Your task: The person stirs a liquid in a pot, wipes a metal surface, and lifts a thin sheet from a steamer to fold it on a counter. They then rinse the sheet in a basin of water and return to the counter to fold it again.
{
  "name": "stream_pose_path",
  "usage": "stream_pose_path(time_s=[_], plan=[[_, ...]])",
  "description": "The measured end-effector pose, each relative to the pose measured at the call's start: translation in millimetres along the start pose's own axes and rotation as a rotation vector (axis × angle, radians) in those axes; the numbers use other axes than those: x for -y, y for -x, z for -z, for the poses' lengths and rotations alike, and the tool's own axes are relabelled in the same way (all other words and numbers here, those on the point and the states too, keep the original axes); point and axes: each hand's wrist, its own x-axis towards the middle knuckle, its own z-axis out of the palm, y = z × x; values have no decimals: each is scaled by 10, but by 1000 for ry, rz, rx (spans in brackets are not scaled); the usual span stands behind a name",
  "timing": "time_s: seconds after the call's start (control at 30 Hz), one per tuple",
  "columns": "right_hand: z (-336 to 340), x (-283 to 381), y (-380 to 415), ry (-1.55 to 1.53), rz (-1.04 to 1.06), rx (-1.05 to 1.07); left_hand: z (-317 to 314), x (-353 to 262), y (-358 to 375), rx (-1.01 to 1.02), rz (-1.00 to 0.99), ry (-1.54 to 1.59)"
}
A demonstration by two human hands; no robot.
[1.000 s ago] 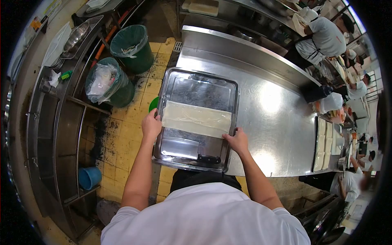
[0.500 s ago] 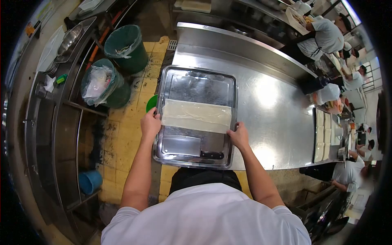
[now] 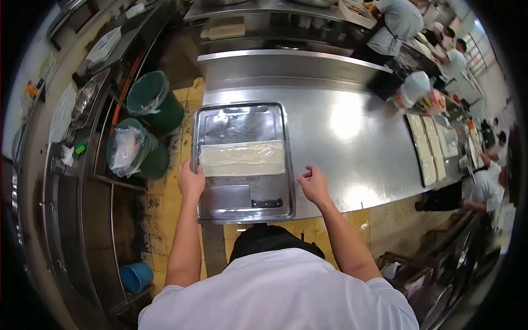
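Note:
A shallow metal tray (image 3: 242, 125) lies on the steel table. Across its middle is a pale, flat rectangular sheet (image 3: 242, 158) under clear plastic film. Nearer me in the tray lies a cleaver (image 3: 234, 193), its black handle to the right. My left hand (image 3: 191, 180) is at the tray's left rim, thumb on the inner side and fingers outside, partly hidden. Off the tray's right side, my right hand (image 3: 314, 184) hovers over the table with fingers loosely bent and apart, holding nothing.
A dark tray with pale wrapped slabs (image 3: 426, 148) sits at the table's right end. Two green bins (image 3: 148, 102) and a blue bucket (image 3: 136, 276) stand on the left floor. A raised steel ledge (image 3: 291, 74) runs behind. Co-workers (image 3: 396, 25) stand at right.
My right hand has let go of the tray's right rim and is now apart from it. My left hand stays at the left rim. The whole view has shifted, and the tray sits further left.

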Motion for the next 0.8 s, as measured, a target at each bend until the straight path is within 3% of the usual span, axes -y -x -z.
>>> stream_pose_path(time_s=[0.13, 0.23, 0.33, 0.5, 0.8], plan=[[376, -252, 738, -177, -22, 3, -51, -539, 600, 47, -253, 95], [552, -657, 1372, -226, -93, -13, -233, -1054, 1278, 226, -496, 201], [703, -1012, 2004, -226, -207, -47, -386, -1555, 2010, 602, -607, 336], [860, -1398, 2772, -263, -377, -161, -696, -1993, 2999, 936, -844, 341], [1044, -1606, 3426, -328, -520, -522, -1050, -2544, 3659, 1366, -1186, 220]])
